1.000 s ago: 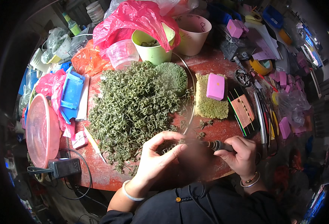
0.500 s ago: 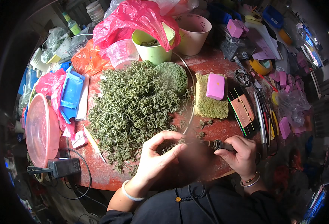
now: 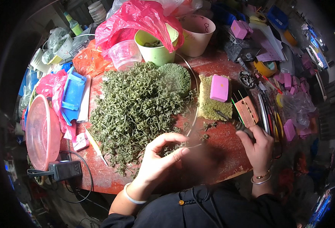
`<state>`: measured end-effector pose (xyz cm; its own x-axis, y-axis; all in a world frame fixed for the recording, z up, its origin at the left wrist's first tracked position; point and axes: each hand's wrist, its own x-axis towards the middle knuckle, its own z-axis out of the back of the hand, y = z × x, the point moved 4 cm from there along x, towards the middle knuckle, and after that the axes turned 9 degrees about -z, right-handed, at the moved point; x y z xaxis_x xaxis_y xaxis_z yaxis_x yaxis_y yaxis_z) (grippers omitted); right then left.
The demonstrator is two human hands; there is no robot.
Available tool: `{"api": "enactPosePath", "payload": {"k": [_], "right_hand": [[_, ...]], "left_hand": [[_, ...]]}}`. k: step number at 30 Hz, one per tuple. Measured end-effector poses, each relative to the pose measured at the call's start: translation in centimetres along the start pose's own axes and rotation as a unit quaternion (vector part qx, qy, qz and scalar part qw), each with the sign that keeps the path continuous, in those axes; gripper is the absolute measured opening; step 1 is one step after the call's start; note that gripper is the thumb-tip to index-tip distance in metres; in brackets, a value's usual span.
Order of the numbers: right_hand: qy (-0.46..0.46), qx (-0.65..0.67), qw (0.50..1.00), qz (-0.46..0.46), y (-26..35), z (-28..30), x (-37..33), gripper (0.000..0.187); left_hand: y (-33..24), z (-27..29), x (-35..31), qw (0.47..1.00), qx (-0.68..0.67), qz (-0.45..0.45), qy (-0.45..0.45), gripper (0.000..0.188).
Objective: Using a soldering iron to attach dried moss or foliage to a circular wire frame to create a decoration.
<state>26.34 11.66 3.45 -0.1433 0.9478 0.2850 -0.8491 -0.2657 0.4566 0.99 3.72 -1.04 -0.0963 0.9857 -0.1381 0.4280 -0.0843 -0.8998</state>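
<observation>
My left hand [image 3: 158, 157] pinches a small piece with a thin pale stem [image 3: 195, 146] between thumb and forefinger, just right of a big heap of small greenish pieces [image 3: 137, 110] with square loops and stems. In my right hand [image 3: 258, 148] is a dark pen-shaped tool [image 3: 236, 124] with a ridged collar. Its narrow tip points up and left, at the lower right of a yellow-green sponge [image 3: 211, 110]; whether it touches I cannot tell. A pink block [image 3: 219, 88] lies on the sponge. A dark blur hides part of the space between my hands.
A round green pad [image 3: 175, 78], a green bucket [image 3: 156, 53] and a pink bag [image 3: 133, 19] stand behind the heap. At right lie a copper-coloured panel box [image 3: 247, 110] and slim tools [image 3: 264, 110]. A pink basin [image 3: 42, 133] leans at left. A pale cable [image 3: 195, 114] crosses the table.
My right hand has moved the pen-shaped tool away from the piece in my left hand, up and right to the sponge. The left hand has stayed nearly in place.
</observation>
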Motion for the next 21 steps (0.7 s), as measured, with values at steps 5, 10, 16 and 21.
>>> {"api": "enactPosePath", "payload": {"k": [5,10,16,21], "right_hand": [[0.002,0.002,1.000,0.009,-0.1,0.1,-0.3,0.039],[0.010,0.096,0.993,0.073,2.4,-0.1,-0.8,0.043],[0.046,0.120,0.987,0.096,2.9,-0.3,-1.4,0.043],[0.057,0.136,0.984,0.105,3.3,-0.5,-1.5,0.042]], "left_hand": [[0.2,0.1,0.1,0.998,-0.053,0.013,0.009,0.025],[0.2,0.1,0.1,0.997,-0.071,0.016,0.007,0.022],[0.1,0.0,0.2,0.996,-0.089,0.016,0.014,0.022],[0.3,0.3,0.1,0.995,-0.093,0.018,0.020,0.022]]}}
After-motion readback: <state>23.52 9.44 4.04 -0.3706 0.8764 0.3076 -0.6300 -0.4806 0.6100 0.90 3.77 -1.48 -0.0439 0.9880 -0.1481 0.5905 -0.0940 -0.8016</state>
